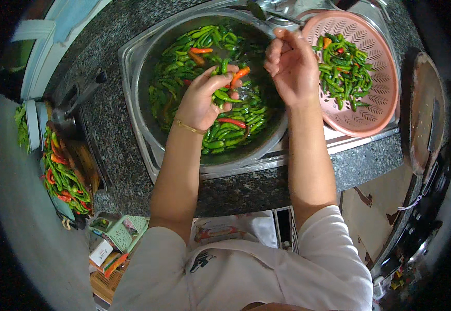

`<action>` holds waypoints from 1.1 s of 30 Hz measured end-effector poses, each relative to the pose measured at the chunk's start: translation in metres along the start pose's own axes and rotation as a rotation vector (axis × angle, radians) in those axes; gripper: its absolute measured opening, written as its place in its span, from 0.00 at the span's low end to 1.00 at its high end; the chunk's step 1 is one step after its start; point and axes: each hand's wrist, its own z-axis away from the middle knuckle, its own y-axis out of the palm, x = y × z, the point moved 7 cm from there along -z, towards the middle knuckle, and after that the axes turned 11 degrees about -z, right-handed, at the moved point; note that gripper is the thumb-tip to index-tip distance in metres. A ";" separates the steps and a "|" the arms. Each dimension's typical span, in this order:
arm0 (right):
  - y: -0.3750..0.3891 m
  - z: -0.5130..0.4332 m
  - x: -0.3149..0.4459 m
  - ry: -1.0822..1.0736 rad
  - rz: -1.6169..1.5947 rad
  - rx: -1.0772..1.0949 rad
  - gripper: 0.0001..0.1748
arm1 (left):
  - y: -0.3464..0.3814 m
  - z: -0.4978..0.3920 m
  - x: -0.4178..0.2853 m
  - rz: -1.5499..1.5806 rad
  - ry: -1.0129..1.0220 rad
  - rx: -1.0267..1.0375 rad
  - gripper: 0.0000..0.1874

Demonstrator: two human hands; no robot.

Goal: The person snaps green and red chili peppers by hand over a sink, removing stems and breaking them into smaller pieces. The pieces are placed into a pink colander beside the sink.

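A wide metal basin of water holds many green chili peppers and a few red and orange ones. Above its middle, my left hand holds several green peppers and an orange one between thumb and fingers; a thin band circles that wrist. My right hand is raised over the basin's right rim with its palm turned up and fingers curled; whether a small thing is between its fingertips is unclear. Just right of it, a pink plastic colander contains a pile of mostly green peppers.
The basin and colander stand on a steel sink set in a speckled stone counter. Another heap of green and red peppers lies at the left. A round wooden board is at the right, and a green plastic basket sits lower left.
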 end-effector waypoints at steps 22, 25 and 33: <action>0.031 0.027 -0.070 0.108 0.753 0.163 0.11 | -0.018 0.017 -0.016 -0.003 0.243 -0.081 0.15; 0.025 0.024 -0.054 0.007 0.505 -0.022 0.11 | -0.024 0.018 -0.019 -0.004 0.256 -0.087 0.17; 0.024 0.031 -0.071 0.301 0.283 -0.066 0.08 | -0.014 0.022 -0.019 0.224 0.291 0.231 0.21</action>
